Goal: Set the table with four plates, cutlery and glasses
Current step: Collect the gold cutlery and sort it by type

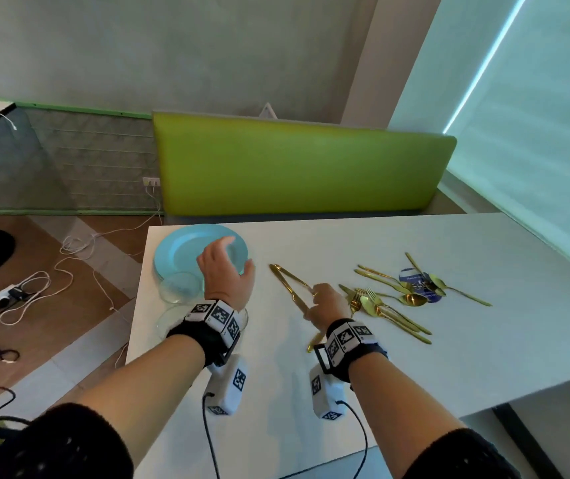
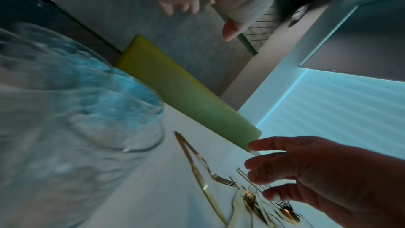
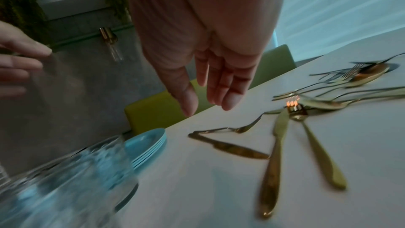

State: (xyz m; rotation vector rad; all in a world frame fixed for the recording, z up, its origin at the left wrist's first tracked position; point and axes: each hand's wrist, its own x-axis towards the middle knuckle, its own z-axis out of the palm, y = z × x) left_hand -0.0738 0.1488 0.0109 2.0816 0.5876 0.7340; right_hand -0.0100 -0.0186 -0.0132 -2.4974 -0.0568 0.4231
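Observation:
A stack of light blue plates point(image 1: 183, 250) sits at the white table's far left corner, also seen in the right wrist view as plates point(image 3: 149, 141). Two clear glasses point(image 1: 180, 286) stand just in front of it; a blurred glass point(image 2: 76, 110) fills the left wrist view. My left hand point(image 1: 238, 252) hovers over the plates' right rim with fingers spread, holding nothing. Gold knives point(image 1: 290, 292) and a fork point(image 1: 293, 278) lie mid-table. My right hand point(image 1: 312, 302) hangs just above them; in the right wrist view this hand point(image 3: 208, 108) has straight fingers and is empty.
A loose pile of gold forks, spoons and knives point(image 1: 397, 299) spreads to the right, partly over a round blue sticker point(image 1: 414, 276). A green bench backrest point(image 1: 304, 171) runs behind the table. Cables and a power strip point(image 1: 14, 292) lie on the floor to the left.

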